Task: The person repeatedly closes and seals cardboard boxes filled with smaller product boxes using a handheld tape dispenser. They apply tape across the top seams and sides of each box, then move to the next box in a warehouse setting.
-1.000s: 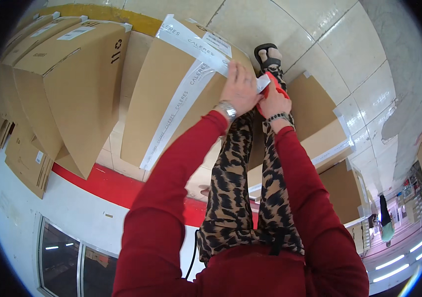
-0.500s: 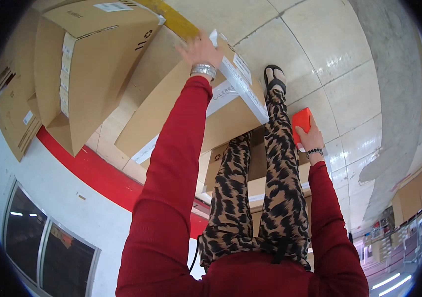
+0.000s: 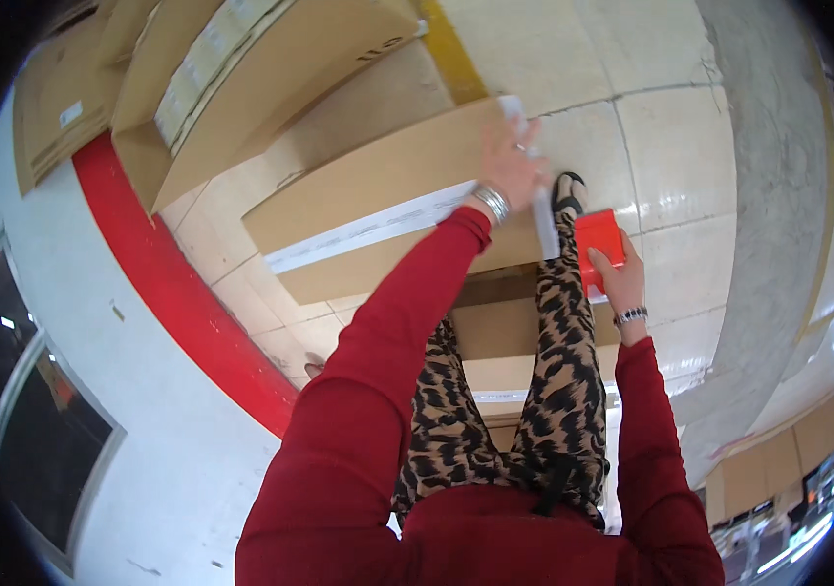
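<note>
A long brown carton [image 3: 368, 171] lies on the floor, with a strip of white printed tape [image 3: 378, 227] down its top seam and more white tape along its right end. My left hand [image 3: 514, 168] is at that taped right end, its fingers spread and slightly blurred, holding nothing. Whether the palm presses on the carton cannot be made out. My right hand [image 3: 624, 280] grips a red tape dispenser [image 3: 600, 239] beside my right leg, just right of the carton's end. Something white shows under the dispenser.
Large open cartons [image 3: 290, 88] stand at the far left, beside flattened cardboard [image 3: 55, 117]. Another carton [image 3: 500, 327] sits between my legs. The white wall with its red base band [image 3: 158, 283] borders the left. A yellow floor line [image 3: 454, 54] runs beyond the carton.
My view has turned, and the carton appears shifted and rotated. My left hand has moved right along the carton's taped end. My right hand still grips the tape dispenser.
</note>
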`<state>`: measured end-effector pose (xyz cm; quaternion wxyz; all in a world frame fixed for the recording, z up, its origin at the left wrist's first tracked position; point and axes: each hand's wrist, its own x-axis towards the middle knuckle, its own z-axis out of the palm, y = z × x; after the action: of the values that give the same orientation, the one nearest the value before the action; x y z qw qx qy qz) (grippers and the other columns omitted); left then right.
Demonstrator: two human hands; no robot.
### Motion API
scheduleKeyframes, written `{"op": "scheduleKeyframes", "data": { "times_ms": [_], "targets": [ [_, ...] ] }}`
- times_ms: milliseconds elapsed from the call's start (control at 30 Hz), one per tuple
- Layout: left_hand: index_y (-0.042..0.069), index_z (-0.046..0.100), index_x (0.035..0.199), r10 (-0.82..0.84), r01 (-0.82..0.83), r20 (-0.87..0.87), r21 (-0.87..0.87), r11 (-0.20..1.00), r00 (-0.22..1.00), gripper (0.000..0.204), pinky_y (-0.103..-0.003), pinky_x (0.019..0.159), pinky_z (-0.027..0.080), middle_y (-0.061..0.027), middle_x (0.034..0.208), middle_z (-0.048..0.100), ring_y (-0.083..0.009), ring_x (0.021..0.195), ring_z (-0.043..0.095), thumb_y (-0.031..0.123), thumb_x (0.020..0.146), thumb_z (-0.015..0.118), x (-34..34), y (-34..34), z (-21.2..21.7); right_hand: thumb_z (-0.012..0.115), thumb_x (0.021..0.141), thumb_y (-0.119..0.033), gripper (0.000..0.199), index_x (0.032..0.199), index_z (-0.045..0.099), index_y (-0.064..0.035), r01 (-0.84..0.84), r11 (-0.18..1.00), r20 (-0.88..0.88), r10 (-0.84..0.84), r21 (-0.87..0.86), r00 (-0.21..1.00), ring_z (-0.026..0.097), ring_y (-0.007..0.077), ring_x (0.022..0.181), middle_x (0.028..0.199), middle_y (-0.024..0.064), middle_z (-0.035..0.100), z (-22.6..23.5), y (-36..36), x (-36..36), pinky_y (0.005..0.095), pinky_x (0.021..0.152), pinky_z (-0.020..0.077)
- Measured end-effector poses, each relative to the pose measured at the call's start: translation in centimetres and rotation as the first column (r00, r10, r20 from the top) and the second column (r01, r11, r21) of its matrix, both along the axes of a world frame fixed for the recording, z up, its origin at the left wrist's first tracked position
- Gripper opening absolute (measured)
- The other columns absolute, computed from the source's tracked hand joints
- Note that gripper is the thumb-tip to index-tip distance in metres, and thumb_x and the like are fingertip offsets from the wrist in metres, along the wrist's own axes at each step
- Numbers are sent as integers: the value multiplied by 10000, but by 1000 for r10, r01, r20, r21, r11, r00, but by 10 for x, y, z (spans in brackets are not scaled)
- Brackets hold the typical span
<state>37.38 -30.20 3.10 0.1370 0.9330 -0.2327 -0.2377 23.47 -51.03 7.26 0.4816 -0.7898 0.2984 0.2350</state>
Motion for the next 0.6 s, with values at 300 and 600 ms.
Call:
{"op": "scheduleKeyframes", "data": {
  "times_ms": [300, 600],
  "targets": [
    [9, 655, 964, 48, -944, -984, 179, 278, -172, 749, -313, 784, 476, -104, 913, 654, -179, 825, 613, 656, 864, 292, -69, 76, 73, 691, 737, -102, 644, 1292, 399, 44, 39, 845, -92, 11, 533, 996, 565, 154, 989, 1123, 126, 584, 146, 91, 12, 287, 861, 451],
    [-15, 434, 1250, -46, -853, -890, 417, 313, -453, 811, -428, 918, 408, -135, 1272, 460, -189, 1130, 473, 673, 824, 381, -105, 164, 135, 699, 713, -72, 723, 1329, 341, 47, -28, 692, -140, 186, 722, 972, 529, 164, 1054, 1191, 133, 543, 192, 134, 2, 302, 908, 415]
  ]
}}
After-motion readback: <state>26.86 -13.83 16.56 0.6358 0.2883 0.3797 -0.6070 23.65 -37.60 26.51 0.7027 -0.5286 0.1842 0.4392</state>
